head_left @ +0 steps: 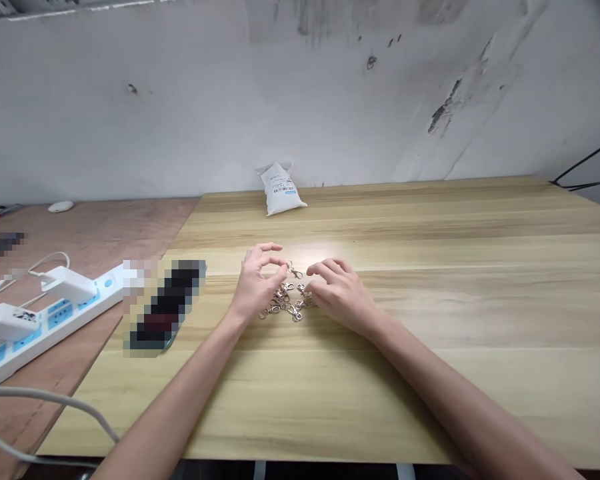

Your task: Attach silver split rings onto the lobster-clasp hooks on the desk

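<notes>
Between the thumb and index finger of my left hand [260, 280] is a small silver swivel clasp with a ring [295, 272], held up above the table. Underneath lies a loose pile of similar metal clasps [283, 295], partly covered by both hands. My right hand [337, 290] hovers at the right side of the pile, its fingers bent and a little apart. Nothing shows in that hand, though its palm side is hidden.
A white plastic packet with a printed label [281, 190] stands near the wall. To the left are a blurred-out phone [167, 307] and a white power strip [60, 317] with chargers and cables. A grey cable [55, 397] loops at the lower left.
</notes>
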Available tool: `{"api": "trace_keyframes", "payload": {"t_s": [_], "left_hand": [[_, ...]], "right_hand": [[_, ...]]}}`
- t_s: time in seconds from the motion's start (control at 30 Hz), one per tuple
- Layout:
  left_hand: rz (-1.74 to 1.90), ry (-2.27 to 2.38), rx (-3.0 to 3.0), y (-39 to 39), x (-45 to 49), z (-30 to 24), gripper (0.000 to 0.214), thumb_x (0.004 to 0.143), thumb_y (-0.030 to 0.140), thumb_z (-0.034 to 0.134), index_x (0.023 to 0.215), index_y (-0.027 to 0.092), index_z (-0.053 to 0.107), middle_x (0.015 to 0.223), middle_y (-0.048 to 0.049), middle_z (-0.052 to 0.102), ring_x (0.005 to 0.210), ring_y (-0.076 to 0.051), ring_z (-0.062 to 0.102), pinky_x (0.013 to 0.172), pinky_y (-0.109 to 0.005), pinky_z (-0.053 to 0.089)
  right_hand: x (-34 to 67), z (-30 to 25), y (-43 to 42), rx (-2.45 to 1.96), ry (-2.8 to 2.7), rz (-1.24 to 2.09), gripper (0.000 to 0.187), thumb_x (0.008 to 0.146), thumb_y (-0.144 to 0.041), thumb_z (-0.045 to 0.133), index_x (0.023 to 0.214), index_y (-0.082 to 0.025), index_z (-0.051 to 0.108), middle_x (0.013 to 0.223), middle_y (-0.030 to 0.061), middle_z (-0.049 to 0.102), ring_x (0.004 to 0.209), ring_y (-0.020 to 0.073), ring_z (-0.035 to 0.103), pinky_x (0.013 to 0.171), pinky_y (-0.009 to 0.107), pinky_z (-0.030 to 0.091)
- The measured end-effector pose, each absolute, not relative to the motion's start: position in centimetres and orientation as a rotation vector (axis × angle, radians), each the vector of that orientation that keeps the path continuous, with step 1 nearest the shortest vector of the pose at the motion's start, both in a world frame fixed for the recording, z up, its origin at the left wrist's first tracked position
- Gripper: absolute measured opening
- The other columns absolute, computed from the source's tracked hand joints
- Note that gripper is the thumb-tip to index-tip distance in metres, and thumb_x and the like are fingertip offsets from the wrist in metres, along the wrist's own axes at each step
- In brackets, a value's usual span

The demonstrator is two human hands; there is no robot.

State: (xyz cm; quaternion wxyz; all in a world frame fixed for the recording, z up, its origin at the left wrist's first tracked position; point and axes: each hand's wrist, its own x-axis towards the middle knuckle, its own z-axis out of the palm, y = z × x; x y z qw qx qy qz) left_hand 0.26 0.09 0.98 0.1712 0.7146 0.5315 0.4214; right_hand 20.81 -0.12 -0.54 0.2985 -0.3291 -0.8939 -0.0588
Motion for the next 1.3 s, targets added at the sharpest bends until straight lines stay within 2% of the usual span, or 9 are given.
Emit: {"api": "trace_keyframes", "payload": {"t_s": [0.23,0.33,0.43,0.6,0.73,0.87,1.0,1.17,1.3], "left_hand": [[1.141,1.334,2.123,-0.3,0.5,1.2,0.009,0.084,0.022,0.063,0.076,0.022,0.067,0.120,-0.0048,0.063,0.128,-0.024,0.048,0.111,-0.049,0.035],[1.092,1.290,2.240,-0.7,0.9,1.2,0.009,0.084,0.019,0.062,0.076,0.022,0.066,0.121,-0.0043,0.062,0.129,-0.025,0.046,0.110,-0.048,0.035],[1.020,1.300,2.358,-0.7,0.9,1.1,0.010,0.084,0.018,0.062,0.075,0.022,0.065,0.123,-0.0040,0.062,0.130,-0.026,0.045,0.109,-0.048,0.033],[0.886,1.319,2.484,-0.6,0.7,0.5,0.010,0.085,0.019,0.060,0.078,0.023,0.065,0.124,-0.0032,0.062,0.130,-0.026,0.045,0.105,-0.047,0.034],[0.861,1.386,2.547,-0.2,-0.1,0.6,0.012,0.087,0.021,0.059,0.079,0.023,0.067,0.125,-0.0045,0.062,0.129,-0.027,0.046,0.103,-0.047,0.037],[0.868,1.585,2.639,0.8,-1.8,0.8,0.011,0.083,0.020,0.060,0.076,0.022,0.068,0.121,-0.0072,0.064,0.127,-0.030,0.049,0.108,-0.054,0.032],[0.775,1.665,2.722,1.7,-3.1,0.5,0.010,0.080,0.017,0.062,0.075,0.022,0.069,0.117,-0.0078,0.066,0.123,-0.030,0.051,0.109,-0.057,0.031],[0.735,1.659,2.758,1.6,-2.9,0.4,0.011,0.082,0.018,0.061,0.076,0.022,0.070,0.112,-0.0072,0.067,0.116,-0.029,0.055,0.110,-0.057,0.029],[0.761,1.492,2.710,0.8,-1.5,0.2,0.011,0.087,0.025,0.060,0.086,0.024,0.071,0.112,-0.0053,0.067,0.110,-0.024,0.056,0.106,-0.051,0.034]], "right_hand": [[20.6,-0.7,0.0,-0.949,-2.146,0.299,0.019,0.093,-0.029,0.057,0.110,-0.020,0.062,0.109,0.0100,0.064,0.101,0.0221,0.058,0.085,0.037,0.042],[21.0,-1.1,0.6,-0.857,-2.255,0.354,0.017,0.096,-0.031,0.054,0.094,-0.022,0.067,0.100,0.0073,0.067,0.095,0.0202,0.057,0.082,0.035,0.041],[21.7,-1.0,1.2,-0.867,-2.339,0.198,0.023,0.097,-0.031,0.054,0.083,-0.022,0.069,0.088,0.0050,0.069,0.087,0.0191,0.055,0.081,0.035,0.039],[21.6,0.5,0.1,-0.884,-2.451,-0.226,0.026,0.098,-0.017,0.045,0.094,-0.024,0.069,0.078,0.0042,0.067,0.082,0.0194,0.054,0.089,0.038,0.036],[20.1,0.9,-1.5,-0.725,-2.505,-0.201,0.031,0.098,-0.012,0.040,0.107,-0.026,0.066,0.084,0.0038,0.068,0.085,0.0188,0.054,0.091,0.036,0.036],[20.2,0.2,-0.4,-0.886,-2.477,-0.229,0.023,0.096,-0.016,0.048,0.095,-0.024,0.069,0.078,0.0041,0.066,0.078,0.0189,0.053,0.082,0.034,0.036],[21.8,-0.8,1.9,-1.142,-2.425,-0.265,0.023,0.098,-0.022,0.047,0.095,-0.020,0.070,0.088,0.0083,0.066,0.082,0.0211,0.053,0.079,0.035,0.036],[21.6,-1.0,1.6,-1.193,-2.469,-0.274,0.022,0.097,-0.027,0.050,0.104,-0.018,0.068,0.105,0.0125,0.063,0.095,0.0240,0.054,0.087,0.038,0.037],[20.3,-0.7,0.3,-1.124,-2.469,-0.219,0.025,0.097,-0.033,0.050,0.092,-0.019,0.070,0.104,0.0107,0.063,0.099,0.0234,0.053,0.093,0.039,0.036]]}}
